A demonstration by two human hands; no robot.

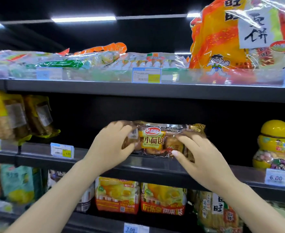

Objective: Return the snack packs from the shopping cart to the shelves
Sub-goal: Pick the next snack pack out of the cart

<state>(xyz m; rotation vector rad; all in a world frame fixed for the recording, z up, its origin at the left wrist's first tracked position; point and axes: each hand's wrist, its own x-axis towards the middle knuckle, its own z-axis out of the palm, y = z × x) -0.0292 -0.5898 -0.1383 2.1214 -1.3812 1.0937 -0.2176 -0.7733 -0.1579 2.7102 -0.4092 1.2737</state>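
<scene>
Between my two hands, my left hand [111, 145] curled round one end and my right hand [200, 157] round the other, I hold a clear, crinkly plastic pack of small golden bread rolls [155, 140] on the dark middle shelf [155, 167], likely light, soft and squashable, best held by its ends.

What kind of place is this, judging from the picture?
Most likely a supermarket snack aisle. Tiered dark shelves carry packaged snacks, price tags clip to the shelf edges, and both hands hold a mini bread pack at the middle shelf.
</scene>
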